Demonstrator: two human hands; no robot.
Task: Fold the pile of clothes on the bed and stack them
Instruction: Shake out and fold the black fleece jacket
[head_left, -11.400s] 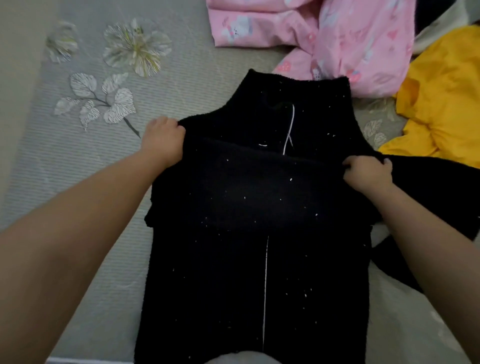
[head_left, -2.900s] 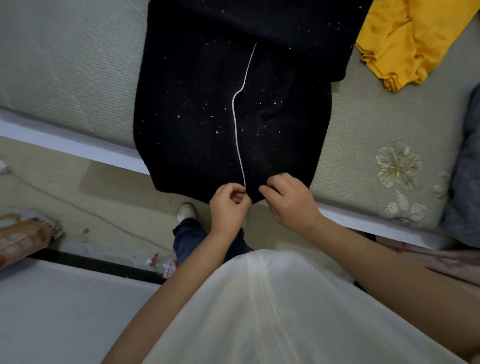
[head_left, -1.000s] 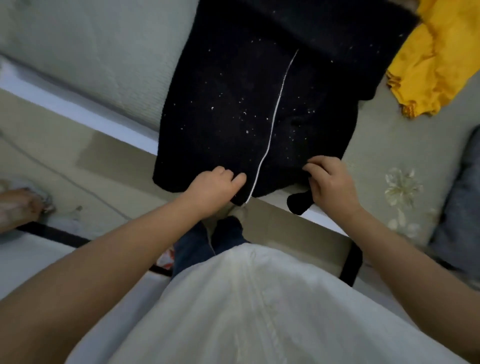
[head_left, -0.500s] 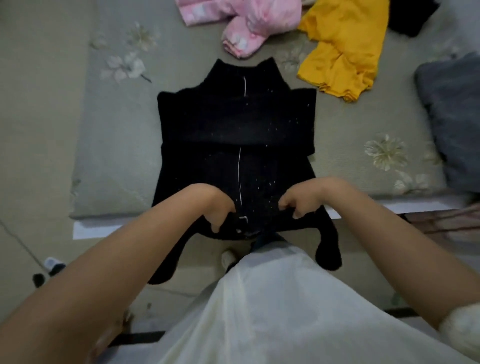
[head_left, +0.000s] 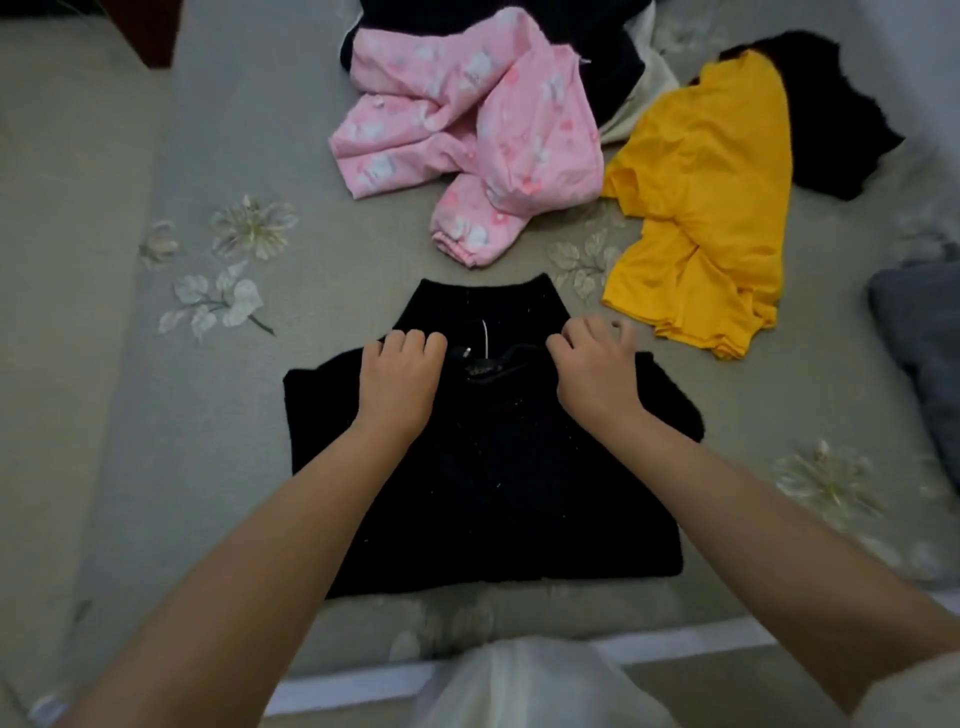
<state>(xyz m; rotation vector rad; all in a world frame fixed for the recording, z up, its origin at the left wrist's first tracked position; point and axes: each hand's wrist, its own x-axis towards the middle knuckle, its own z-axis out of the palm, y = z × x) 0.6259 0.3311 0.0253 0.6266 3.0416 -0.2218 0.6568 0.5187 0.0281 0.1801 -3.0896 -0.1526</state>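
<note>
At frame centre, the folded black fleece jacket (head_left: 488, 467) lay on the grey floral bed cover (head_left: 218, 415); the left hand (head_left: 400, 384) and right hand (head_left: 597, 374) each pinched its folded-up hem near the collar.
</note>
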